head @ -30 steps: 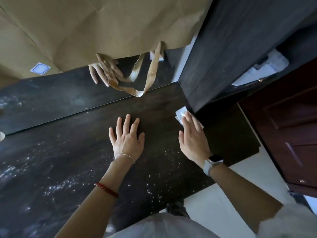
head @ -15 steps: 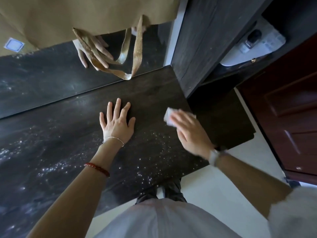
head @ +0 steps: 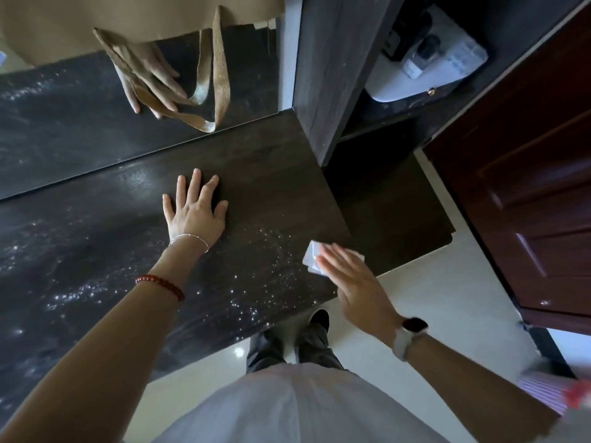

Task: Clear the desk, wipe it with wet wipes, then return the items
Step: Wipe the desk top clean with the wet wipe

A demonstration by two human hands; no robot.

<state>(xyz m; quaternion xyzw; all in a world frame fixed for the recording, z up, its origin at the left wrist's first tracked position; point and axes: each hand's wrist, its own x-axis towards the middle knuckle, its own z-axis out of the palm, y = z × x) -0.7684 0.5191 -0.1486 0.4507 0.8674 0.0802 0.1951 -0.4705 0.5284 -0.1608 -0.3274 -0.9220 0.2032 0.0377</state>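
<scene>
Desk (head: pixel 262 174), dark wood, wet droplets scattered left of and beside the right hand (head: pixel 355 282). Right hand lies flat, fingers straight and together, pressing the white wet wipe (head: pixel 311 259) onto the desk's near right corner; wipe sticks out past the fingertips. Left hand (head: pixel 195 212) well apart to the left of it, palm down on the desk, fingers spread and straight, holding nothing. Beyond the left hand, a mirror (head: pixel 64 129) at the desk's back edge and tan bag straps (head: pixel 220 75) hanging over it. Dark cabinet panel (head: pixel 323 75) beyond the right hand.
</scene>
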